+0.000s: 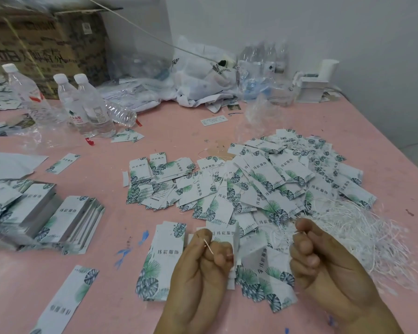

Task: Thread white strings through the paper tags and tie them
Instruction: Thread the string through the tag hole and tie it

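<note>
My left hand (200,268) pinches one end of a white string (208,247) between thumb and forefinger, and a paper tag (234,251) with green leaf print stands on edge beside its fingers. My right hand (323,263) pinches the other string end near its thumb tip, fingers curled. A large heap of printed tags (263,184) lies just beyond both hands. A tangle of loose white strings (362,227) spreads to the right of my right hand. More tags (162,259) lie under and left of my left hand.
The pink table (106,285) holds neat tag stacks (58,220) at the left, water bottles (82,104) at the back left, a cardboard box (46,44), plastic bags (198,75) at the back and a white holder (314,85) near the wall.
</note>
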`<state>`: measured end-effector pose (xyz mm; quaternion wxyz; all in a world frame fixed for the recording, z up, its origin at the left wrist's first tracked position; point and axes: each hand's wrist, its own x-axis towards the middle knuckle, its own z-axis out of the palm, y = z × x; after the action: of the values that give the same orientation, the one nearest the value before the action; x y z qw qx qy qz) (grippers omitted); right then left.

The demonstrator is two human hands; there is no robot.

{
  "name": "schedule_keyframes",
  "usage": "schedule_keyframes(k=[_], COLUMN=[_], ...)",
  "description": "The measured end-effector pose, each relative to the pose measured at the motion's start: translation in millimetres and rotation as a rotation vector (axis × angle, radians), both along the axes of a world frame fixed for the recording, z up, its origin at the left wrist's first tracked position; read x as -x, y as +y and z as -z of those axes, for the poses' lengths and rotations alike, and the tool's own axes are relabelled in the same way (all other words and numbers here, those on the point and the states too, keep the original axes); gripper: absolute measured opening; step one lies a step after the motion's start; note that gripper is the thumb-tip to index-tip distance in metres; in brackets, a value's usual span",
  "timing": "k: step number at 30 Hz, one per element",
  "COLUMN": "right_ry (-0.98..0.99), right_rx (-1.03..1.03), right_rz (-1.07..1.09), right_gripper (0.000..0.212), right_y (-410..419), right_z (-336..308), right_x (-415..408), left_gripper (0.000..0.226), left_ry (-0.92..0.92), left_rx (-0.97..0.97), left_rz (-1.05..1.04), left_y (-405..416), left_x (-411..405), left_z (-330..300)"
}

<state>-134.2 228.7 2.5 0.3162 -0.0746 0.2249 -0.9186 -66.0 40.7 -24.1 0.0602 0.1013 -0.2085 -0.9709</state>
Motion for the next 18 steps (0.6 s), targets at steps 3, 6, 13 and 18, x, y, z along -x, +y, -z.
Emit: schedule_keyframes(k=[3,6,13,18], right_ry=[-0.001,0.006,0.012,0.071], right_rx=[-0.007,-0.182,-0.23,-0.278], right_rz=[-0.059,0.056,0.1,0.11], right_gripper=[0.024,0.041,0.024,0.024], right_y=[-12.5,-26.0,-24.7,-21.6], right_z=[2.3,10.2,8.3,5.4], right_x=[-0.7,-8.0,-9.0,-9.5], left_gripper=[0.042,0.041,0.023,0.013], left_ry=[0.018,0.025,-0.019,-0.032], left_rx=[0.093,0.115,0.096,0.171], left_rz=[0.029,0.052,-0.011,-0.059], left_y=[2.8,7.4,3.6,3.6], left_x=[0.2,1.6,6.0,7.2], left_z=[1.3,3.9,5.1,14.4])
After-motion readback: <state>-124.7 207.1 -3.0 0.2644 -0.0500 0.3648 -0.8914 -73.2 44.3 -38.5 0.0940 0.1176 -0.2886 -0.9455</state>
